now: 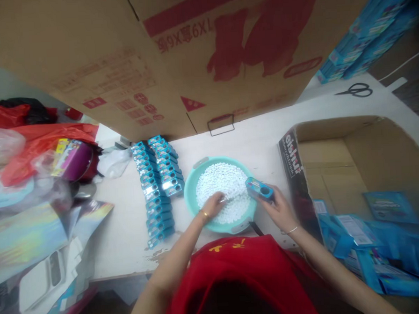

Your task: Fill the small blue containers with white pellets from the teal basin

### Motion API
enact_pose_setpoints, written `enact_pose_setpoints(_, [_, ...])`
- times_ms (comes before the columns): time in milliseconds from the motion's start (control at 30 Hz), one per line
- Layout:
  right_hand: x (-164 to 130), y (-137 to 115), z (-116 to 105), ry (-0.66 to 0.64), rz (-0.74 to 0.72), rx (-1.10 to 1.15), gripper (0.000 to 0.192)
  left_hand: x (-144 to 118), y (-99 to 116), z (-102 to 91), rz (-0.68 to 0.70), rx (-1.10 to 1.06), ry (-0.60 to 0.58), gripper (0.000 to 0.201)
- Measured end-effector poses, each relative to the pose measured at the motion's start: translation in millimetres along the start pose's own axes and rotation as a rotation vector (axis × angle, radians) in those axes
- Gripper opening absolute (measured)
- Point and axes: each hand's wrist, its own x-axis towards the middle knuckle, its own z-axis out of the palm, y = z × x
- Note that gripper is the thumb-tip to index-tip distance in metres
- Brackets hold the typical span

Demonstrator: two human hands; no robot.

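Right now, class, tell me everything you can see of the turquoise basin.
The turquoise basin is round and looks like plastic, with pale grey patches on its rim at far left and near right. It stands upright on the white table, holding many small white pellets. The left hand is over the pellets; the right hand holds a blue box at the right rim. Contact with the rim is unclear.

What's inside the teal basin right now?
Small white pellets lie in the teal basin, the left hand among or just above them. The pellets hide the basin's bottom.
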Motion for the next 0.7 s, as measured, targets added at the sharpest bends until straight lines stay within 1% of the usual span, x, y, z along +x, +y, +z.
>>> enact_pose_setpoints(100, [1,0,-1,0.021,0.008,-0.042,0.040,-17,-2,-34.9,0.100,-0.117,0.060,0.018])
enact_pose_setpoints(167, [3,1,1,0.003,-0.040,-0.074,0.037,-32,4,-63.8,0.175,-0.169,0.093,0.019])
enact_pose_setpoints(267, [7,1,9,-0.076,-0.159,-0.141,0.036,-49,25,-105.8,0.245,-0.110,0.074,0.019])
enact_pose_setpoints(367, [10,-2,21,-0.144,-0.267,-0.192,0.043,-56,56,-135.8,0.284,0.062,-0.012,0.017])
enact_pose_setpoints(433, [12,-3,30,-0.166,-0.319,-0.206,0.047,-56,77,-146.6,0.261,0.229,-0.079,0.017])
enact_pose_setpoints(533, [12,-2,40,-0.167,-0.382,-0.222,0.053,-57,112,-151.9,0.148,0.515,-0.148,0.017])
enact_pose_setpoints(633, [12,1,46,-0.154,-0.420,-0.225,0.054,-64,143,-152.3,0.086,0.727,-0.169,0.020])
enact_pose_setpoints(700, [12,4,46,-0.147,-0.416,-0.223,0.053,-68,151,-153.2,0.104,0.784,-0.151,0.023])
